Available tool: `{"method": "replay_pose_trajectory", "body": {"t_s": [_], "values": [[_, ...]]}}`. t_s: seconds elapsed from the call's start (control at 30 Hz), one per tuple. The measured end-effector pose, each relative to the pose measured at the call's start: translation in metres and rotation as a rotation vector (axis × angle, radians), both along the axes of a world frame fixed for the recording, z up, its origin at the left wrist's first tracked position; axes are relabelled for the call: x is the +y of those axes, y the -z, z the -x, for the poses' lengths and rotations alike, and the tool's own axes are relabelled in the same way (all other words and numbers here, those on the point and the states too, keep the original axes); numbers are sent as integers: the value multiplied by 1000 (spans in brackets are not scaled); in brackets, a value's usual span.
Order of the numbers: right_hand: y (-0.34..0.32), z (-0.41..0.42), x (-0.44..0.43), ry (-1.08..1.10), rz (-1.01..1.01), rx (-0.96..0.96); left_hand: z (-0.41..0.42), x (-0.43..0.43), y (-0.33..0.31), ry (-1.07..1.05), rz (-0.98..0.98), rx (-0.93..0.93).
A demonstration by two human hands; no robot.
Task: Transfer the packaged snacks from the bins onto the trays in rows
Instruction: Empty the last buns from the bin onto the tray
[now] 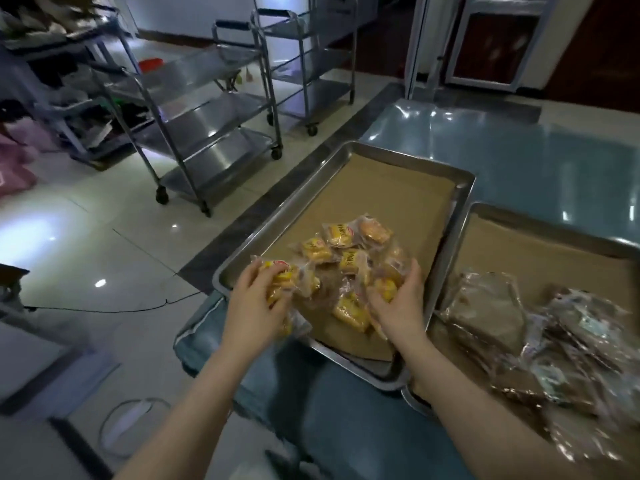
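A steel tray (pixel 349 157) lined with brown paper lies on the blue-covered table. Several yellow snack packets (pixel 341 249) lie in a loose heap at its near end. My left hand (pixel 256 303) grips one or two yellow packets (pixel 282 277) at the heap's left edge. Over the right side of the heap, my right hand (pixel 398 299) curls its fingers round a packet (pixel 384 285). A second lined tray (pixel 485 216) to the right holds a pile of brown snack packets (pixel 540 341) in clear wrap.
The blue table cover (pixel 519 150) stretches beyond the trays. Two steel trolleys (pixel 207 109) stand on the tiled floor to the left, with cluttered shelves (pixel 52 81) behind them. A black cable (pixel 104 310) runs across the floor near the table.
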State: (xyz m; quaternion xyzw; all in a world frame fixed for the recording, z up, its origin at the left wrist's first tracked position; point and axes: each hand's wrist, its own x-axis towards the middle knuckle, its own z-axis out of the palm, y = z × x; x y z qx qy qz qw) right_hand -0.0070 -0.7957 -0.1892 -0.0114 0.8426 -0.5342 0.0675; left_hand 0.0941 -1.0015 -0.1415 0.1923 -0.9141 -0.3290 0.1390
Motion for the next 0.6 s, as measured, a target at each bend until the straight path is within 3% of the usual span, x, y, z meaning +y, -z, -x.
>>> {"method": "replay_pose_trajectory", "body": {"t_s": [0.13, 0.3, 0.47, 0.6], "values": [[28, -18, -20, -102, -472, 44, 39, -20, 26, 82, -95, -45], [40, -16, -21, -85, -529, -107, 66, -23, 63, 196, -85, -151], [30, -23, -26, -95, -632, -205, 77, -23, 82, 266, 112, -270], [13, -18, -31, -117, -690, -258, 78, -26, 74, 285, 55, -274]]}}
